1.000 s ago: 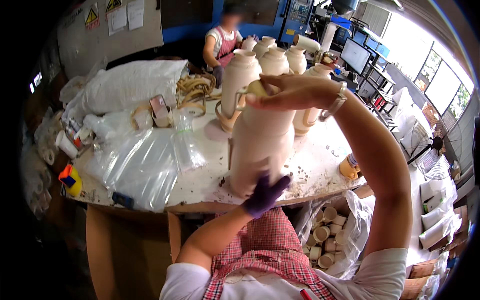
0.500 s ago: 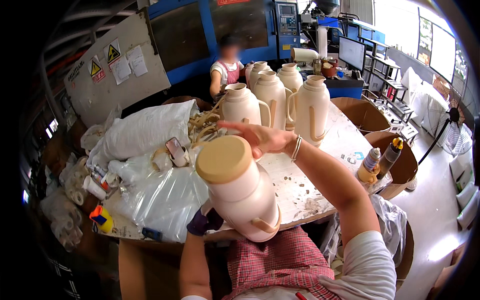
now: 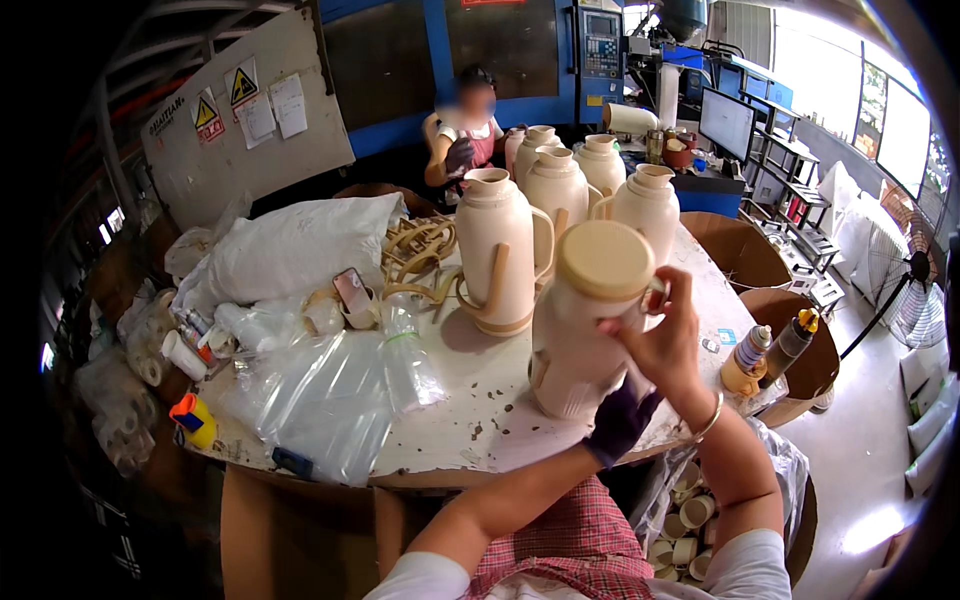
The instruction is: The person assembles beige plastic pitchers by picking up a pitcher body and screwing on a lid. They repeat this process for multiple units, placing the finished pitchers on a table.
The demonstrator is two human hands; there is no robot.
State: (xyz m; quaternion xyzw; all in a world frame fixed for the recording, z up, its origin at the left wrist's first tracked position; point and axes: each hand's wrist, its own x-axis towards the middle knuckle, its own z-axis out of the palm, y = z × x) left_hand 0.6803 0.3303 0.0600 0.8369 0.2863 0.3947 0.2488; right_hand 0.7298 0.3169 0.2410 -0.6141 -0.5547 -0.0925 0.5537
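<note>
A cream thermos jug (image 3: 575, 345) is at the front of the group on the white table, its tan round end (image 3: 603, 258) facing up. My right hand (image 3: 668, 340), bare with a bangle at the wrist, grips its upper right side, thumb across the front. Low on the same side, my left hand (image 3: 622, 425) in a dark purple glove holds the jug, its fingers partly hidden. Just behind stands another cream jug (image 3: 495, 250) with a tan handle, and several more open-spouted jugs (image 3: 558, 190) are grouped beyond.
Clear plastic bags (image 3: 325, 400), a white sack (image 3: 290, 250) and tan handles (image 3: 420, 245) lie on the left. Two bottles (image 3: 748, 360) stand at the right corner. Opposite, a co-worker (image 3: 468, 130) sits before a blue machine. Cardboard boxes (image 3: 800, 345) flank the table's right side.
The held jug has moved right and farther over the table. My right hand has shifted from beside its top to grip its side; my left has swung right with it.
</note>
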